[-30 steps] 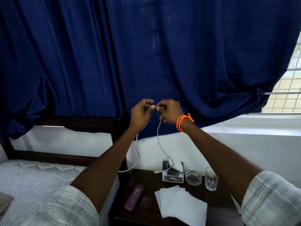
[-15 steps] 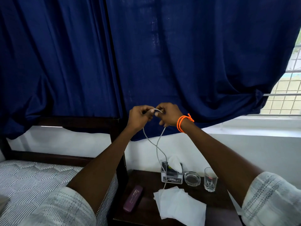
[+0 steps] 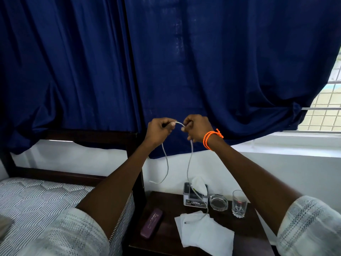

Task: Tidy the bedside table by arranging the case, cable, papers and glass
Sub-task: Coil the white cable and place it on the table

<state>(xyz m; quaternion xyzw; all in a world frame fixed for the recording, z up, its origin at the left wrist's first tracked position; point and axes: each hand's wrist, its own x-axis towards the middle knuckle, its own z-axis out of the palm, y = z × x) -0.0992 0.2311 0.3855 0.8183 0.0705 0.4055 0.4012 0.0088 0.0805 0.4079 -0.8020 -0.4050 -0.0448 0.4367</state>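
So the cable is mid-fold, held up in the air above the bedside table. Left hand and right hand each pinch it with curled fingers, a short arc bridging the 2. One end dangles free, the other trails onto the papers. Looks like the coiling step; next I'd gather another loop. Case and glass sit untouched.
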